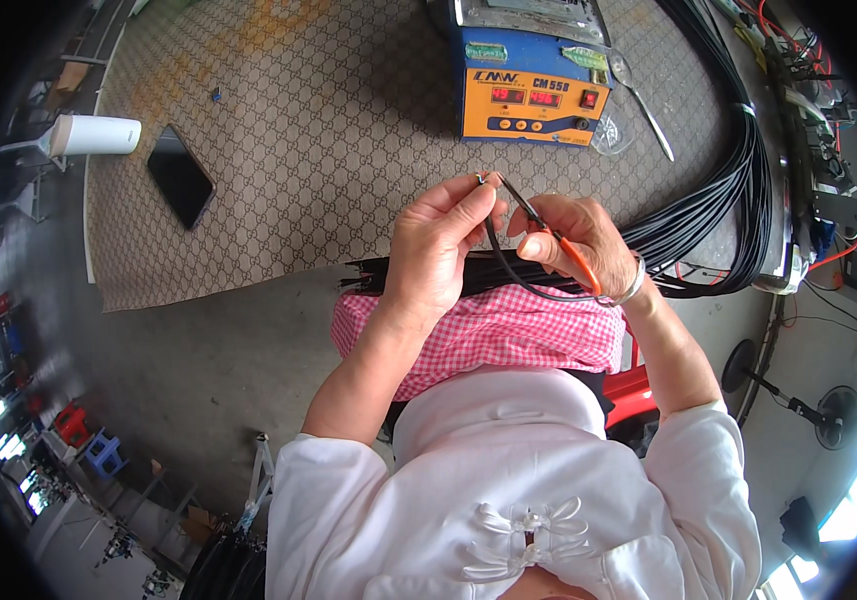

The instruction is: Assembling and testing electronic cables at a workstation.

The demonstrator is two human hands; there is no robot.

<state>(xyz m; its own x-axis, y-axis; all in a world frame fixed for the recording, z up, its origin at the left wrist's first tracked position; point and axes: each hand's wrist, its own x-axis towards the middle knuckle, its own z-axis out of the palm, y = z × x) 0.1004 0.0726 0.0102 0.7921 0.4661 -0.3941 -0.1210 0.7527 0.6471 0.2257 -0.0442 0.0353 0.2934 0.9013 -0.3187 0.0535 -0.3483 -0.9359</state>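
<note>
Above the near edge of the table, my left hand (437, 240) is closed in a pinch on the end of a black cable (504, 262). Small coloured wire ends show at its fingertips. The cable loops down and right, passing below my right hand (580, 243). That hand is closed around orange-handled scissors (570, 258), whose slim dark blades point up and left. Their tips meet the wire ends at my left fingertips; whether they are touching is too small to tell. My right fingers hide part of the handles.
A blue and orange soldering unit (528, 105) with red displays stands beyond my hands. Beside it lies a spoon (646, 112). A thick coil of black cables (738, 210) fills the right side. At left are a phone (182, 177) and a white cup (98, 135). Pink checked cloth (508, 335) covers my lap.
</note>
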